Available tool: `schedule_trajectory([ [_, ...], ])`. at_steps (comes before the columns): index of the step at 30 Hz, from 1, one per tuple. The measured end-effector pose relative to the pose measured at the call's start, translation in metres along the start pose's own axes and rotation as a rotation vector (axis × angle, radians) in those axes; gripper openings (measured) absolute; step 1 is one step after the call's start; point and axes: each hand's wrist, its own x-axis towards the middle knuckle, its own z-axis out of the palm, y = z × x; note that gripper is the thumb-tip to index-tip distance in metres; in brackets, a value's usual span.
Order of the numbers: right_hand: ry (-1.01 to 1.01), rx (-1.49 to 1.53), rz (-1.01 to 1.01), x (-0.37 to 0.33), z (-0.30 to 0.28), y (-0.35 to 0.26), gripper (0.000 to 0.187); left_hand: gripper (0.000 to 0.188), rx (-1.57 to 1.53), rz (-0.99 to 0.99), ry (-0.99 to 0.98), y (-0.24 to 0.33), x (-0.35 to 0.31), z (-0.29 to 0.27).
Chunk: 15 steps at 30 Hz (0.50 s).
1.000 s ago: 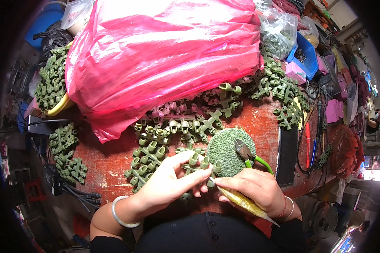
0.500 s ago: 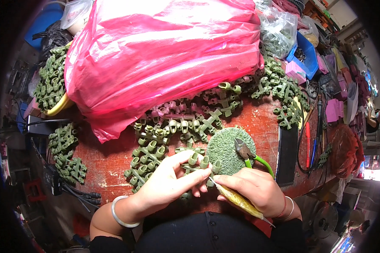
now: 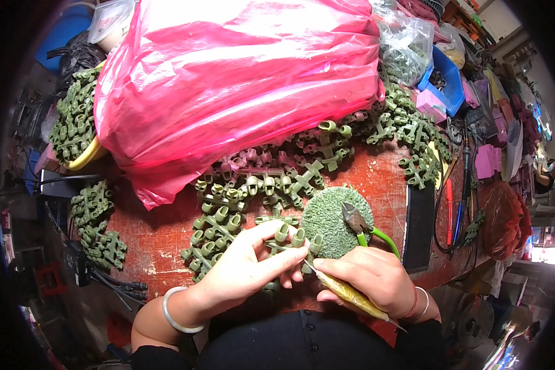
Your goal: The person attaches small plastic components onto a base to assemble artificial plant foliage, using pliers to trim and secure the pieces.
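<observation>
Between the thumb and fingers of my left hand (image 3: 253, 258) is a green wax casting tree (image 3: 298, 238), a stem with several ring-shaped pieces along it. My right hand (image 3: 373, 277) grips a thin tool with a yellow wrapped handle (image 3: 345, 292), held like a pen. Its narrow metal tip touches or nearly touches the stem by my left thumb. Just beyond my hands lies a round, rough green pad (image 3: 327, 213). On the pad's right side rest side cutters (image 3: 356, 221) with bright green handles.
More green trees (image 3: 216, 231) lie left of the pad, with pinkish ones (image 3: 253, 161) behind. A large pink plastic bag (image 3: 240, 92) fills the back of the red table (image 3: 151, 246). At the right are a dark flat block (image 3: 418, 228), pens, cables and a blue bin (image 3: 444, 80).
My right hand and the yellow-handled tool have shifted very slightly, the tip moving a little along the stem. My left hand keeps its hold in the same place.
</observation>
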Motion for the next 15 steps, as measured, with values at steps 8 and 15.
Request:
schedule_trajectory([
  [8, 0.311, 0.153, 0.054, -0.007, -0.009, 0.003, 0.031, 0.019, -0.002, -0.003, -0.002, 0.002, -0.001, -0.001],
  [15, 0.153, 0.323, 0.117, -0.002, -0.014, 0.001, 0.02, 0.02, -0.108, 0.033, -0.017, 0.004, 0.002, -0.001],
])
